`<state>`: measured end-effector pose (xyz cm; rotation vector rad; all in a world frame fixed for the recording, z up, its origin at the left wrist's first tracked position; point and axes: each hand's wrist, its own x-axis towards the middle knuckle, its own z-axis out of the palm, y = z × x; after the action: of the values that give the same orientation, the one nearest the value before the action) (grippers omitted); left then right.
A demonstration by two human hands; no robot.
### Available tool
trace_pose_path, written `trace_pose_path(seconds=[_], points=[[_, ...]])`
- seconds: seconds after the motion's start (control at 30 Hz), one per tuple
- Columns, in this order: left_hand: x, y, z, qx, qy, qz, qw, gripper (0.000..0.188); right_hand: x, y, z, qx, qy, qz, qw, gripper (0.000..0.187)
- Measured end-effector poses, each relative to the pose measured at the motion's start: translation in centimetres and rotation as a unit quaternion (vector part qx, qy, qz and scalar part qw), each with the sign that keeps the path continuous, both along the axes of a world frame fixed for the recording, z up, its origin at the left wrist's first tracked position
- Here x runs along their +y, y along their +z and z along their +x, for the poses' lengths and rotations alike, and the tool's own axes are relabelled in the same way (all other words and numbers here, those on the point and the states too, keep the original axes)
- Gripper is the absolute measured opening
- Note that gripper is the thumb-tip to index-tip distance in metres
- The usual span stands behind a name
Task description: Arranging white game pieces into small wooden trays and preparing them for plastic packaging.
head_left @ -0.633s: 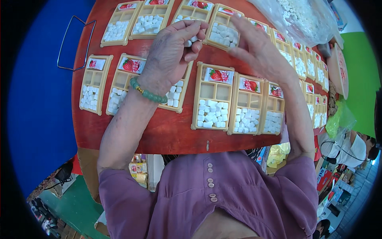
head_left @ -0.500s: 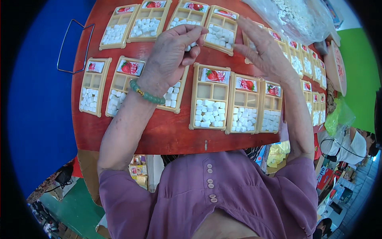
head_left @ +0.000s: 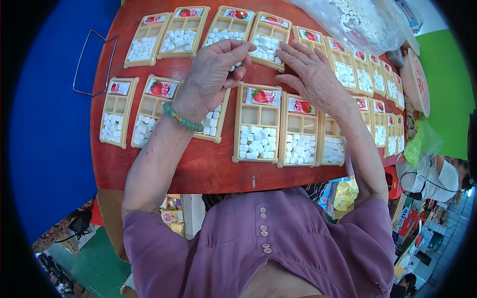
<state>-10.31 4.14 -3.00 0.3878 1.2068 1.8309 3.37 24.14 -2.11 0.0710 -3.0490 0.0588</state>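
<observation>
My left hand (head_left: 214, 64) curled round white cubes (head_left: 235, 66), above trays (head_left: 252, 115) on red table (head_left: 198, 176). My right hand (head_left: 315, 74) loose, fingers spread, beside upper tray (head_left: 265, 30); can't tell if touching it.

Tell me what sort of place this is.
Probably a small hand-packing workshop: rows of matching beige trays, holding white pieces and strawberry-print sachets, lie on a red table, and a big clear plastic bag of loose white pieces sits toward the table's far right.

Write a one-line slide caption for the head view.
Left hand holding white pieces, right hand near a tray on the red table.
</observation>
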Motion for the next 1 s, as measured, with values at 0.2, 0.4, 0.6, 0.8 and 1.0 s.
trace_pose_path(seconds=[0.2, 0.4, 0.6, 0.8, 1.0], points=[[-0.1, -0.4, 0.0, -0.022, -0.005, 0.015, 1.0, 0.023, -0.4, 0.7, -0.2, 0.018, -0.006, 0.007, 1.0, 0.056], [-0.1, -0.3, 0.1, -0.038, 0.005, 0.021, 0.999, 0.022, -1.1, -0.1, -1.4, 0.009, 0.005, 0.012, 1.0, 0.067], [-0.3, -0.5, -0.1, -0.04, 0.007, 0.022, 0.999, 0.022, -1.3, -0.4, -1.5, -0.023, -0.001, 0.01, 1.0, 0.067], [-0.2, -0.4, -0.1, -0.038, -0.003, 0.015, 0.999, 0.022, -1.1, -0.4, -1.5, -0.015, 0.006, 0.003, 1.0, 0.069], [-0.1, -0.2, 0.2, -0.044, -0.004, 0.004, 0.999, 0.024, -0.6, -0.3, -2.0, 0.042, -0.013, -0.033, 0.998, 0.069]])
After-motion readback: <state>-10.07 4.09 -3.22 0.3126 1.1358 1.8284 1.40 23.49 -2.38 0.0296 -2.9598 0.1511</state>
